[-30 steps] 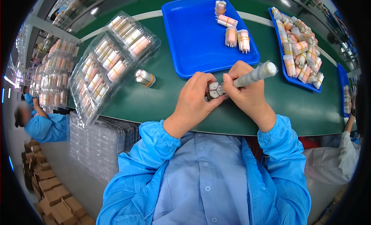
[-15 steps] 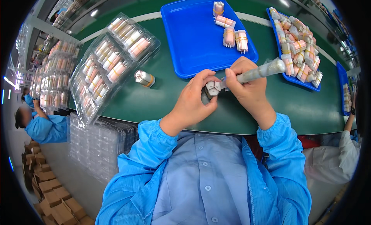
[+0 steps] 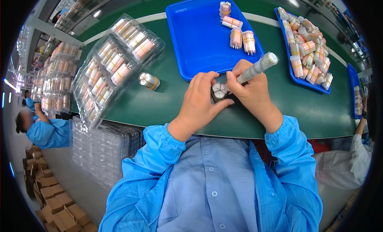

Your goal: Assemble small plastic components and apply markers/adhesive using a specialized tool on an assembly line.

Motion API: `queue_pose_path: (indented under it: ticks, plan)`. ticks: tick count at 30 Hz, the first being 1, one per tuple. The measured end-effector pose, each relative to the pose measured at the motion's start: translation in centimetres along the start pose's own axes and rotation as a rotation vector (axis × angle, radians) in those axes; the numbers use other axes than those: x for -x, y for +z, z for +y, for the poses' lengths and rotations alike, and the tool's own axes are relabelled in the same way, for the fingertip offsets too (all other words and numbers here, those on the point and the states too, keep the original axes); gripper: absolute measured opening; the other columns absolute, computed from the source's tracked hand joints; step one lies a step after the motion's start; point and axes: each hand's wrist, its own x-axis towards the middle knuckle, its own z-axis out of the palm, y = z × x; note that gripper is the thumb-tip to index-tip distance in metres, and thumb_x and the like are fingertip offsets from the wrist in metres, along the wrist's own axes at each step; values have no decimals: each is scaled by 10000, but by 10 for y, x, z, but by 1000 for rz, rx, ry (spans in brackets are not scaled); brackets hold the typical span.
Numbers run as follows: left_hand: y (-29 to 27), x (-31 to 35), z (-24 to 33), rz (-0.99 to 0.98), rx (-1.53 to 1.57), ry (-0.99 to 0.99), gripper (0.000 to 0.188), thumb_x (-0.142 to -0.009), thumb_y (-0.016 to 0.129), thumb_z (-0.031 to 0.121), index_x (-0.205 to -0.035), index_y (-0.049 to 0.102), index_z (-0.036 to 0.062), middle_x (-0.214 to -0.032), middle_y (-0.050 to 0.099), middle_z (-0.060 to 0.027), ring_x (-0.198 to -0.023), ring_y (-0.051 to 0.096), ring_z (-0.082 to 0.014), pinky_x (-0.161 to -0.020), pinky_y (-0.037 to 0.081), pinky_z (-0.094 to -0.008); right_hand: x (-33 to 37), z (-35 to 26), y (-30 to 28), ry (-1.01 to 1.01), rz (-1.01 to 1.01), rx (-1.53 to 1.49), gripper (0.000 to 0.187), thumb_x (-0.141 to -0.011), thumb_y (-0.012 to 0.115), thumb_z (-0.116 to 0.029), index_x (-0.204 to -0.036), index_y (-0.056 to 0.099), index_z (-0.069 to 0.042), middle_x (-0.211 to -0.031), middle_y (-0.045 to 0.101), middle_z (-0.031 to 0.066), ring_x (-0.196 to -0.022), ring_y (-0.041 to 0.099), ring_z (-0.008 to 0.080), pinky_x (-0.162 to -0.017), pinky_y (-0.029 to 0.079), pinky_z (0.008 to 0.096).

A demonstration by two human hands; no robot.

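Observation:
My left hand (image 3: 198, 101) curls around a short bundle of three white-ended cylinders (image 3: 219, 90), thumb on its near side and fingers on its far side. In my right hand (image 3: 254, 95) is a pen-like tool with a thick, wrapped grey-white handle (image 3: 258, 67), tilted up to the right. Its working tip points at the bundle's top face; fingers partly hide it, so contact cannot be made out. To the left on the green table lies one loose cylinder bundle (image 3: 149, 81) with a yellow band.
Beyond my hands sits a blue tray (image 3: 193, 48) holding several pink-and-white bundles (image 3: 236, 38) on its right side. Another blue tray (image 3: 311, 86), heaped with bundles, stands at right. A clear blister tray (image 3: 158, 47) of bundles lies at left, stacked clear trays (image 3: 97, 152) below it.
The tool's handle has swung left and stands steeper, my right hand shifting slightly left with it. My left fingers and thumb have stretched further around the bundle.

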Motion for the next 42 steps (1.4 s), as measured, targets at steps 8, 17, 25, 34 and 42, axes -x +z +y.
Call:
queue_pose_path:
  ticks: [8,17,25,34,42]
  plan:
    - [4,4,0,21,183,-112,644,-773,774,-6,-1334,462,35,-1142,665,-128,-1008,665,-227,-899,531,-343,-5,-1,-8,29,96,-164,188,-903,702,-86,-762,587,-40,-665,614,29,-594,588,111,-542,445,286]
    - [-4,3,2,-97,316,-115,688,-780,674,-49,-1403,398,41,-1186,668,-172,-1007,689,-315,-856,554,-371,-6,3,-1,-152,20,-132,164,-885,715,-35,-770,601,-14,-726,585,36,-622,552,126,-558,423,306]
    - [-6,2,-2,-120,323,-132,698,-778,718,-14,-1402,409,31,-1196,641,-174,-1001,673,-319,-854,550,-379,-5,10,4,-175,-16,-42,163,-882,728,-49,-781,604,-15,-729,596,59,-610,579,167,-551,441,324]
    - [-15,13,-2,-48,141,-98,577,-854,777,43,-1369,521,-7,-1201,637,-140,-1078,655,-243,-954,524,-343,-6,11,3,-132,82,-137,168,-911,718,-78,-787,616,-28,-700,597,34,-583,562,124,-528,425,291]
    - [-46,27,-9,-101,1001,-475,536,-990,642,110,-1466,439,-28,-1345,597,-189,-1225,601,-243,-1060,476,-384,-9,2,-15,26,180,-207,182,-936,698,-86,-785,608,-39,-671,562,-18,-580,500,59,-526,376,242]
